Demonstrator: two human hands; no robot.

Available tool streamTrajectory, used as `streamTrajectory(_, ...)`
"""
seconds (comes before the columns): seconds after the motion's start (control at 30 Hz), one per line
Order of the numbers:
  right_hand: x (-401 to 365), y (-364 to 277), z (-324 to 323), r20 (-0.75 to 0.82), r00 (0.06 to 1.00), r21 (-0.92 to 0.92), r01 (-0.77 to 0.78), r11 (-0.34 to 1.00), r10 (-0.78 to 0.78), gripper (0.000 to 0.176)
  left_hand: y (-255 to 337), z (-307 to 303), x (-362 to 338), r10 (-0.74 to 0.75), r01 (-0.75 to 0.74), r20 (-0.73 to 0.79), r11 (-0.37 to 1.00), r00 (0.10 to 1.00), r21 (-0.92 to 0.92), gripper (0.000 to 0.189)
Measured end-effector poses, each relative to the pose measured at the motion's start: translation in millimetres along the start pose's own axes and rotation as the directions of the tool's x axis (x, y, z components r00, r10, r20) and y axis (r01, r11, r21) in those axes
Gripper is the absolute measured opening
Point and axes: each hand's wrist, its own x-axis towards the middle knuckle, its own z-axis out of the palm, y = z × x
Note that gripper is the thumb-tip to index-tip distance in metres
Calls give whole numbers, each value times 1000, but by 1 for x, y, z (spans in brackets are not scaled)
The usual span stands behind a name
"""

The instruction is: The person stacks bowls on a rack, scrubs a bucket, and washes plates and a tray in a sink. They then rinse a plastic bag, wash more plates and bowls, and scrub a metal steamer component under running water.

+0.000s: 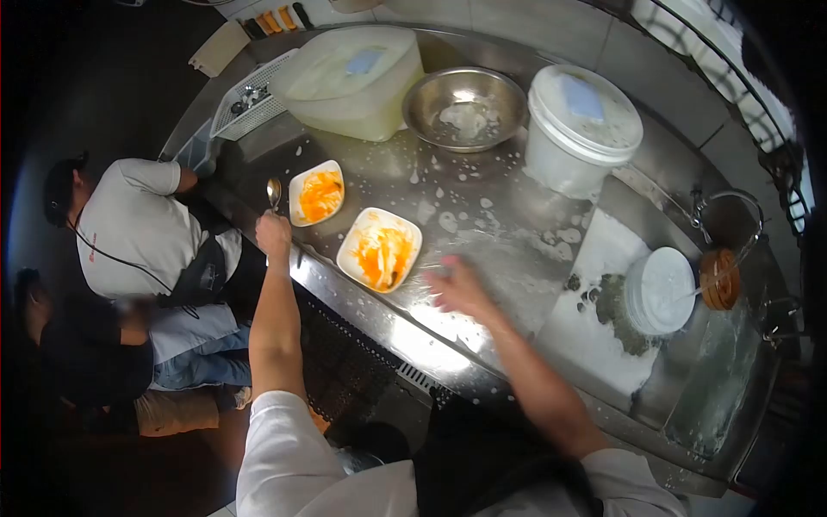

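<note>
My left hand (274,234) is closed around the handle of a metal spoon (273,188), held upright at the counter's front edge. Just right of it lies a small white dish (297,209) smeared with orange sauce. A second white dish (354,274), also streaked with orange and white residue, sits nearer the middle. My right hand (457,287) hovers to the right of that second dish, fingers apart, holding nothing and slightly blurred.
On the wet steel counter (482,233) stand a lidded plastic tub (345,65), a metal bowl (415,103), a white lidded bucket (560,151) and a basket of cutlery (226,125). The foamy sink (603,327) holds white containers (659,293). Co-workers (142,228) stand at left.
</note>
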Motion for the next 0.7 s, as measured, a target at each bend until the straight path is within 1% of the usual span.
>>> streamTrajectory(0.07, 24, -26, 53, -23, 999, -134, -31, 990, 28, 53, -19, 24, 18, -85, 86, 37, 996, 996, -30, 32)
streamTrajectory(0.1, 36, -29, 63, -71, 995, -117, -72, 991, 64, 49, -13, 21, 16, -133, 143, 99, 984, 986, -105, 35)
streamTrajectory(0.17, 54, -29, 72, -176, 974, -71, -159, 985, 145, 43, -24, 41, 30, -37, 65, 135, 977, 990, -204, 37)
streamTrajectory(0.2, 55, -26, 70, -163, 980, -84, -130, 988, 115, 41, -28, 55, 36, 19, 23, 161, 966, 987, -259, 37)
streamTrajectory(0.23, 52, -22, 61, -165, 982, -96, -108, 990, 91, 38, -22, 57, 37, 69, -16, 231, 975, 970, -221, 39)
streamTrajectory(0.27, 46, -18, 47, -174, 983, -108, -86, 990, 66, 36, -33, 81, 45, 184, -123, 256, 964, 949, -236, 36)
streamTrajectory(0.3, 41, -14, 33, -184, 982, -118, -59, 991, 36, 35, -55, 118, 59, 301, -233, 273, 939, 914, -255, 33)
streamTrajectory(0.33, 30, -6, 13, -188, 981, -42, -56, 998, 47, 36, -63, 142, 64, 414, -340, 286, 899, 864, -276, 31)
streamTrajectory(0.37, 12, 7, -17, -195, 979, 30, -50, 998, 55, 37, -59, 149, 58, 438, -273, 266, 830, 859, -486, 27)
streamTrajectory(0.4, -7, 20, -51, -209, 976, 102, -37, 994, 58, 39, -47, 157, 47, 459, -189, 248, 715, 853, -673, 24)
streamTrajectory(0.43, -26, 38, -88, -260, 962, 144, -40, 989, 77, 38, -17, 142, 20, 445, -23, 325, 617, 834, -786, 23)
streamTrajectory(0.47, -52, 60, -125, -311, 945, 188, -43, 981, 101, 37, 16, 113, -15, 440, 161, 415, 507, 796, -847, 23)
streamTrajectory(0.53, -121, 81, -194, -552, 829, 286, 79, 955, 97, 39, 74, 80, -63, 444, 113, 569, 712, 692, -693, 21)
streamTrajectory(0.57, -150, 95, -233, -614, 777, 283, 58, 957, 135, 42, 95, 75, -86, 423, 66, 629, 795, 652, -603, 20)
streamTrajectory(0.6, -172, 112, -269, -744, 658, 309, 187, 933, 114, 45, 107, 92, -112, 608, 59, 472, 573, 639, -818, 24)
streamTrajectory(0.63, -198, 106, -300, -801, 575, 284, 118, 951, 168, 42, 122, 101, -131, 623, -25, 518, 652, 586, -757, 27)
streamTrajectory(0.67, -217, 108, -329, -848, 522, 186, 128, 974, 94, 34, 137, 109, -150, 636, -121, 561, 711, 531, -692, 29)
streamTrajectory(0.7, -224, 126, -368, -877, 470, 171, 104, 980, 103, 32, 166, 96, -184, 655, -40, 582, 680, 482, -732, 27)
